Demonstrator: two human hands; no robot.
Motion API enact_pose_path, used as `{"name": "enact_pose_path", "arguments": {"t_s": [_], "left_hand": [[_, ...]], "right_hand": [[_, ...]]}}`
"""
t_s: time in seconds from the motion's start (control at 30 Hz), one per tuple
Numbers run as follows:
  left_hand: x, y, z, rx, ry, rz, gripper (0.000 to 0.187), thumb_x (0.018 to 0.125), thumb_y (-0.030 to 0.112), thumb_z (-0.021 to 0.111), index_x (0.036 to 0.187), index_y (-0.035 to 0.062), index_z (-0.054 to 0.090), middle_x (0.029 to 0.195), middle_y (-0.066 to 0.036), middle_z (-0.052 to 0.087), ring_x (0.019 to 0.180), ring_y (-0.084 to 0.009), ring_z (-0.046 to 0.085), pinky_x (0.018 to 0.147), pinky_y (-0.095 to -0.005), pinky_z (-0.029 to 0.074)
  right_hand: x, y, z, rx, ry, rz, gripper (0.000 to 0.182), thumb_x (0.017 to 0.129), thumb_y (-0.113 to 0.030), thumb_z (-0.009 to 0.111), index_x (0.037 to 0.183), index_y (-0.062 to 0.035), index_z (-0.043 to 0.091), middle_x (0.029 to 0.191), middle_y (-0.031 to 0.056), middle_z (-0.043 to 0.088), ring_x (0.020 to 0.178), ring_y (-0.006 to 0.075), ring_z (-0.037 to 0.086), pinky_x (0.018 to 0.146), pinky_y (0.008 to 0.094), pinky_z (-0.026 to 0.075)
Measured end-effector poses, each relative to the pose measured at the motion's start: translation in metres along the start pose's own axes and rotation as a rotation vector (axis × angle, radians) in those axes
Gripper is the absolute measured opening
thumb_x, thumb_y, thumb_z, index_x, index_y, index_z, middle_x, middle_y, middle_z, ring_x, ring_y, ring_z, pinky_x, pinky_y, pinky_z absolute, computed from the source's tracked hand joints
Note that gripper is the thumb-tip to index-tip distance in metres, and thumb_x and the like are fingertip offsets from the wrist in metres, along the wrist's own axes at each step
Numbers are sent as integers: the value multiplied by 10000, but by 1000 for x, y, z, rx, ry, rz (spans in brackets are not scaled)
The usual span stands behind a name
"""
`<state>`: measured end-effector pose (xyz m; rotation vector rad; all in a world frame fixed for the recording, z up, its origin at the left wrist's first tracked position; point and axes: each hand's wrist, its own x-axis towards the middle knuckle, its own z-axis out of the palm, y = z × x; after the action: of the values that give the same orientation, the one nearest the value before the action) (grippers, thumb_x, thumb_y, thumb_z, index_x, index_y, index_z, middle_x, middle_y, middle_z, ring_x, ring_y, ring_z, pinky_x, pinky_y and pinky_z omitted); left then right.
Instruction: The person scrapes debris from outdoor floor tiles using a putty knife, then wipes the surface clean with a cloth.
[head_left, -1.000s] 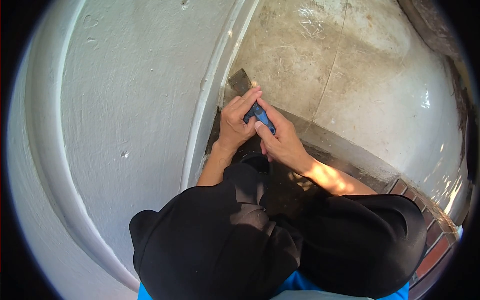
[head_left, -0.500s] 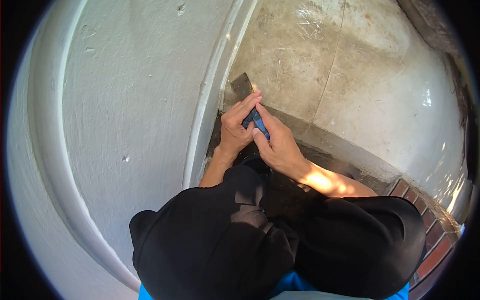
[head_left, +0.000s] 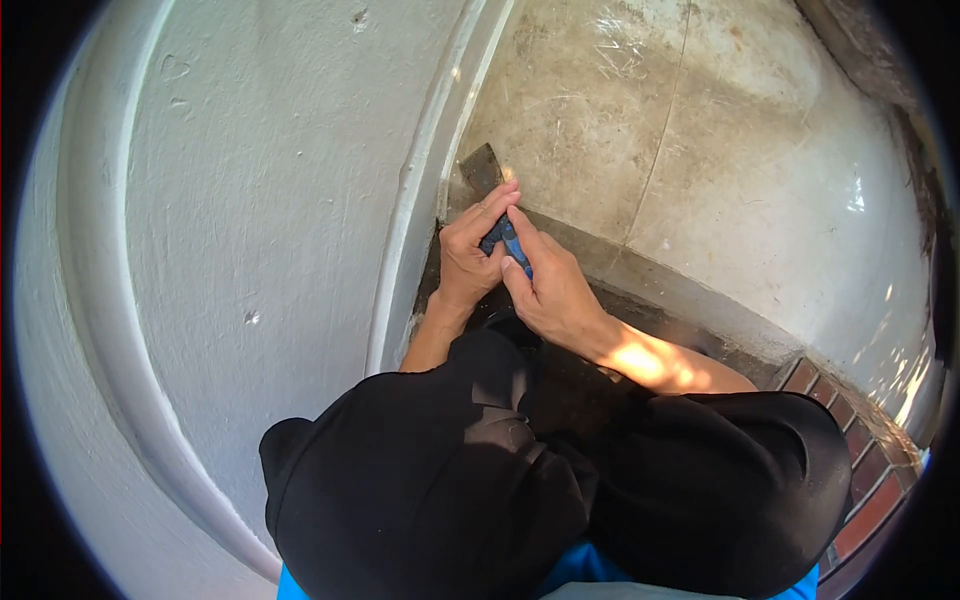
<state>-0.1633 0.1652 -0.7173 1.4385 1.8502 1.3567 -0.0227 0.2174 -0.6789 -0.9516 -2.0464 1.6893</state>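
A scraper (head_left: 482,168) with a wide flat metal blade and a blue-and-black handle lies against the stained pale panel (head_left: 570,150), close to its left corner. My right hand (head_left: 555,292) is closed round the handle, thumb and forefinger along the blue part. Beside it, my left hand (head_left: 467,250) is closed on the scraper nearer the blade, its fingers reaching over the tool. Where the handle passes between both hands it is partly hidden.
A white moulded frame (head_left: 410,190) and a rough white wall (head_left: 270,200) rise on the left. Below the panel runs a grey ledge (head_left: 680,285). Red bricks (head_left: 868,480) edge the lower right. My black-clothed knees (head_left: 430,470) fill the near side.
The scraper and both hands have shifted slightly up and to the left, toward the frame. The grip of both hands looks the same.
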Motion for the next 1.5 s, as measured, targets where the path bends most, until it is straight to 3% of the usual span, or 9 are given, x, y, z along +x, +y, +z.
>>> {"name": "enact_pose_path", "arguments": {"t_s": [0.33,0.73,0.83,0.93,1.03,1.5], "left_hand": [[-2,-3,2,-40,31,-22,533,698,-137,549,1197,-1,680,1264,-195,670,1175,-303,659,997,-346,514],[3,-1,3,-76,48,-48,538,690,-141,532,1188,-4,686,1257,-190,675,1193,-302,649,1006,-347,508],[1,-4,2,-45,28,-36,534,690,-135,531,1184,-5,686,1254,-189,677,1193,-301,648,1003,-345,509],[0,-7,3,-60,24,-50,533,690,-132,529,1183,-3,687,1249,-189,679,1189,-298,651,1002,-341,509],[3,-3,2,-47,13,-47,532,690,-131,530,1180,0,690,1244,-187,681,1180,-295,657,999,-340,512],[-16,-2,6,-30,56,-49,528,690,-123,546,1184,-4,689,1243,-202,678,1167,-303,663,983,-341,523]], "right_hand": [[0,-7,-4,-67,-58,59,555,949,-99,551,1440,88,372,1062,304,607,952,438,636,841,448,503],[7,-7,-7,-94,-55,14,552,937,-94,552,1425,103,383,979,291,619,899,436,632,791,473,494],[3,-6,-8,-30,-47,18,568,939,-159,531,1425,92,379,960,327,598,890,486,615,796,536,491],[9,-12,-13,-25,-95,90,562,940,-91,546,1437,103,372,1037,305,623,941,434,638,830,453,502],[5,-3,-9,19,-51,45,565,941,-163,535,1426,85,384,954,323,609,909,484,618,802,536,487],[-3,2,-8,-104,-82,-40,573,936,-161,533,1434,79,382,939,321,603,821,510,617,765,547,506]]}}
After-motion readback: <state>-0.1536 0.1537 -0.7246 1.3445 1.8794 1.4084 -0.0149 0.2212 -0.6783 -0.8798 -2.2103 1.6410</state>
